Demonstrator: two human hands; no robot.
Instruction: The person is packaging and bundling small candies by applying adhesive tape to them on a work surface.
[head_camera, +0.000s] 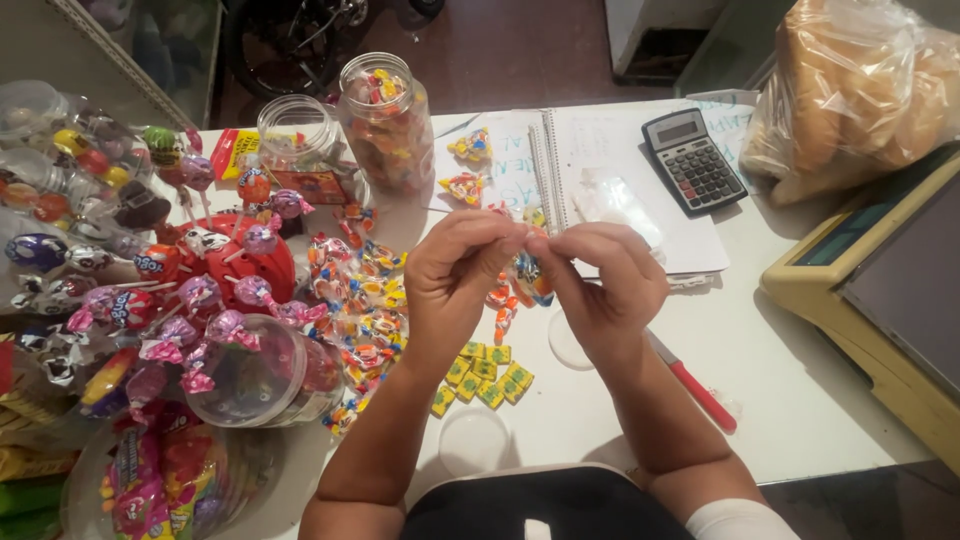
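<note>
The white rectangular table (800, 400) carries all items. At its right edge sits a beige box-shaped weighing scale (870, 300), and behind that a clear plastic bag of bread rolls (860, 80). An open spiral-bound notebook with white pages (640, 170) lies at centre rear, with a grey pocket calculator (692, 160) resting on its right page. At the left stands a red lollipop stand stuck with pink-wrapped lollipops (220, 270). Behind it is a tall clear plastic jar filled with wrapped sweets (388, 120). A loose heap of small multicoloured wrapped candies (365, 310) covers the table to the left of the hands. A cluster of small yellow-and-green square candies (482, 375) lies below the hands. A red-handled knife (695, 385) lies beside the right forearm.

The left hand (455, 275) and the right hand (600, 285) meet fingertip to fingertip above the table centre. Both are pinched shut on a small clear plastic bag holding orange and blue wrapped candies (525, 275). The bag hangs between the two hands, gripped at its top; its contents show through the film just under the fingertips.
</note>
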